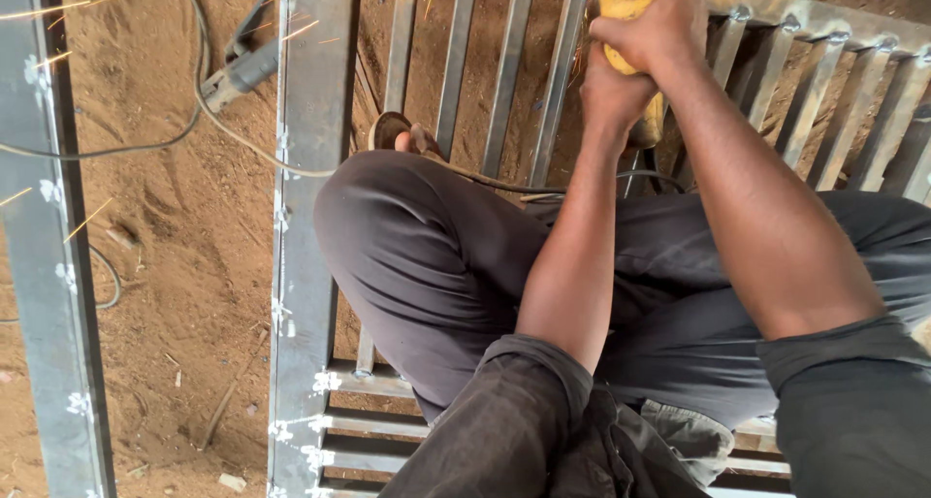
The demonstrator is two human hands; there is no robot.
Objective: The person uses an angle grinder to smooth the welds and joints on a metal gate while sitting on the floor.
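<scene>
Both my hands grip a yellow power grinder point(628, 1) at the top of the head view. My right hand point(652, 25) wraps the upper part of its body. My left hand point(609, 93) clasps it lower down. The tool's head is cut off by the frame's top edge. Orange sparks point(68, 8) streak away to the left over the dirt. Beneath the tool lies a metal frame with parallel flat bars point(509, 66). I squat over it, my knee point(388, 226) in dark trousers and my foot point(407, 139) in a sandal on the bars.
A wide steel upright point(308, 217) with white weld marks runs down the frame's left side. Another steel bar point(48, 265) lies at far left. A welding electrode holder point(238, 71) with its cable point(145, 147) rests on the sandy ground. The grinder's cord point(485, 180) crosses my lap.
</scene>
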